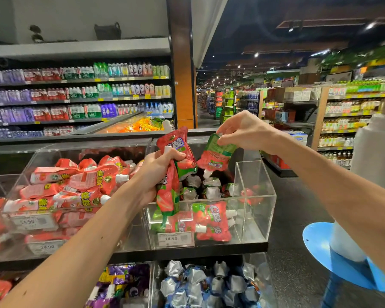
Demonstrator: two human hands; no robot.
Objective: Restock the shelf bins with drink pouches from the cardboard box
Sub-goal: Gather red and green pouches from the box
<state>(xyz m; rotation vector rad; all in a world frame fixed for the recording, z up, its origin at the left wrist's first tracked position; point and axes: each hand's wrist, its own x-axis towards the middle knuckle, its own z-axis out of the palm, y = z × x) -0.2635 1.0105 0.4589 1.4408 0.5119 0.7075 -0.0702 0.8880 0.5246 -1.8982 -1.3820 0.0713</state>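
Drink pouches [171, 181] sit clenched in our left hand [158, 172] as stock, while our right hand [242, 132] pinches one pouch [218, 154] spout-down over the bin [253, 196], ready to drop.

Stocked bottle shelves [80, 96] line the left wall beside a wooden pillar [183, 85]; spotlights [256, 54] dot the dark ceiling [309, 16]; the floor [293, 218] is dark.

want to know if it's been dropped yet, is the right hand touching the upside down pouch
Touching. The head view shows the right hand pinching the pouch by its upper edge, cap down above the bin.
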